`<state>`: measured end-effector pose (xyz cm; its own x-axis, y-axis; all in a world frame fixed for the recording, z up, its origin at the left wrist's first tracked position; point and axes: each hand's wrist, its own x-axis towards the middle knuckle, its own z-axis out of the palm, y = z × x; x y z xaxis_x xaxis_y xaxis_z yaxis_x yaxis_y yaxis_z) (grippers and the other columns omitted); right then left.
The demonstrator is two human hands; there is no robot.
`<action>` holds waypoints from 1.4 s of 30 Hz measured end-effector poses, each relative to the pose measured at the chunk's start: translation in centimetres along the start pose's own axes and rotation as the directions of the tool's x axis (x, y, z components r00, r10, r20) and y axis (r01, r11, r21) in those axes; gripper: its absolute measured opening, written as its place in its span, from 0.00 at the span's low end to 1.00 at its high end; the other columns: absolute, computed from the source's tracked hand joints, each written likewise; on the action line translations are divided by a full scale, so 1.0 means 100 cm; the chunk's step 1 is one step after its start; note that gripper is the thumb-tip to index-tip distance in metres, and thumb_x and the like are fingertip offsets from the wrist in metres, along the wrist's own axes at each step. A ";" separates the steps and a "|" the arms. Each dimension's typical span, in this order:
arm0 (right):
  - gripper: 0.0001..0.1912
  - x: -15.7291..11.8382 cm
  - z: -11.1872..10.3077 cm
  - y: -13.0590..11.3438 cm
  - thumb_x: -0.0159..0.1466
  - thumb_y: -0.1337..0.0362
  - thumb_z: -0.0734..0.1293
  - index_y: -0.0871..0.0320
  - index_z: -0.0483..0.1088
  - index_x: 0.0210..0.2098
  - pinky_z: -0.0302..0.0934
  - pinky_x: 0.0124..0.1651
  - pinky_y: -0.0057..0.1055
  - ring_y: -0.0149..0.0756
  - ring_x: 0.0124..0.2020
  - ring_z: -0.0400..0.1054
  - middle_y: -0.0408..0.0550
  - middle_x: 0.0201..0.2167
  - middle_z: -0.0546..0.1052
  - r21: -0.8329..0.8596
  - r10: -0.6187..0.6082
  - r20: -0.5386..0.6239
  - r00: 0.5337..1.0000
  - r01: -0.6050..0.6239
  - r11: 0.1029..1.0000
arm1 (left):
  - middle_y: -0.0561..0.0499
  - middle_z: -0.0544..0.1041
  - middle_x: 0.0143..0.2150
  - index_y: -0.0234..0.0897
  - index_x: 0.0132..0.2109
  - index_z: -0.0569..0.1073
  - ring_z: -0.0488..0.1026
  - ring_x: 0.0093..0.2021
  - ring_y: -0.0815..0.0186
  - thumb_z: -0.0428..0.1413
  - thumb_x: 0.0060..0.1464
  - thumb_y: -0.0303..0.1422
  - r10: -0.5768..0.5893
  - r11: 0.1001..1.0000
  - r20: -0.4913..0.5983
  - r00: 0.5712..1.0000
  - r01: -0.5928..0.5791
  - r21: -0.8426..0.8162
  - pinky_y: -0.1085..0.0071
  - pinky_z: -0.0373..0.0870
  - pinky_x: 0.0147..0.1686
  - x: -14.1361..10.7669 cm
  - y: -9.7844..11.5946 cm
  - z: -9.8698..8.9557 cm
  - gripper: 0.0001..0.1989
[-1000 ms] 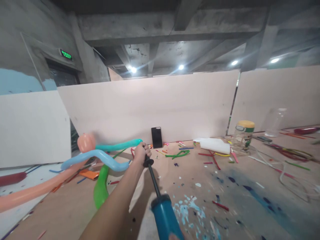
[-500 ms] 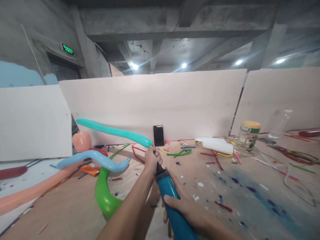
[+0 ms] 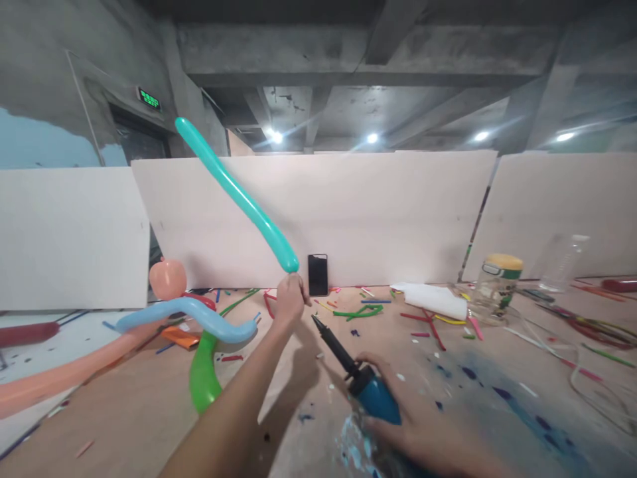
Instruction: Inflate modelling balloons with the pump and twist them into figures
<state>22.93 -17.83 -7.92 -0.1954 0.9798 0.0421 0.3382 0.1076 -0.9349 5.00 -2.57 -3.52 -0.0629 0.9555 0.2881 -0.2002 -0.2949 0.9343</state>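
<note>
My left hand pinches the lower end of a long teal balloon, which slants up to the left in front of the white board. Low on the right, my right hand is wrapped round the blue body of a balloon pump. The pump's black nozzle points up and left, apart from the balloon. A light blue balloon lies left of my left forearm, with a green balloon partly hidden below it.
A phone leans on the white board. Uninflated balloons and scraps litter the table. At right stand a yellow-lidded cup and a clear bottle, with a white roll nearby. Peach balloons lie left.
The pump's nozzle has come out of the balloon; my right hand has drawn the pump down and right. My left hand has moved slightly left, and the balloon now tilts more steeply upward.
</note>
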 end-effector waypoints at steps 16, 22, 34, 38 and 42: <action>0.35 0.079 -0.020 0.038 0.60 0.45 0.58 0.55 0.50 0.61 0.62 0.41 0.39 0.44 0.45 0.68 0.59 0.52 0.68 -0.003 -0.012 -0.009 1.000 0.011 1.000 | 0.51 0.70 0.22 0.37 0.25 0.66 0.63 0.24 0.66 0.41 0.59 0.34 -0.081 0.514 0.519 0.851 -0.410 0.753 0.70 0.48 0.26 -0.073 -0.065 -0.051 0.17; 0.24 0.149 0.035 0.032 0.58 0.46 0.64 0.58 0.64 0.44 0.62 0.38 0.31 0.35 0.36 0.69 0.50 0.38 0.74 0.504 -0.019 -0.089 0.996 0.062 0.862 | 0.45 0.74 0.26 0.36 0.30 0.71 0.67 0.25 0.63 0.39 0.60 0.34 -0.078 0.425 0.525 0.847 -0.448 0.786 0.70 0.49 0.27 -0.029 -0.080 -0.063 0.18; 0.18 0.179 0.039 0.061 0.55 0.53 0.69 0.62 0.67 0.36 0.61 0.37 0.30 0.34 0.32 0.67 0.48 0.32 0.74 0.621 -0.088 -0.034 0.995 0.090 0.779 | 0.48 0.73 0.23 0.38 0.28 0.71 0.66 0.23 0.64 0.41 0.60 0.37 -0.122 0.450 0.532 0.838 -0.431 0.782 0.70 0.48 0.26 -0.022 -0.095 -0.066 0.19; 0.20 0.176 0.042 0.058 0.53 0.52 0.70 0.62 0.68 0.35 0.61 0.38 0.31 0.35 0.32 0.67 0.48 0.32 0.74 0.587 -0.085 -0.074 0.994 0.112 0.802 | 0.48 0.74 0.24 0.39 0.28 0.71 0.67 0.24 0.63 0.41 0.59 0.37 -0.116 0.451 0.537 0.835 -0.438 0.778 0.70 0.48 0.26 -0.024 -0.092 -0.065 0.18; 0.20 0.172 0.044 0.055 0.52 0.52 0.70 0.63 0.68 0.34 0.60 0.35 0.30 0.34 0.30 0.66 0.47 0.29 0.74 0.565 -0.100 -0.115 0.988 0.148 0.812 | 0.47 0.76 0.26 0.38 0.28 0.72 0.68 0.25 0.62 0.40 0.60 0.36 -0.125 0.416 0.546 0.829 -0.456 0.787 0.70 0.48 0.26 -0.027 -0.086 -0.064 0.20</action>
<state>17.33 -1.12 -13.86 -0.1212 0.9770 0.1754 -0.2746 0.1368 -0.9518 0.68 -2.61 -13.68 0.5066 0.8290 0.2367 0.7148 -0.5574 0.4223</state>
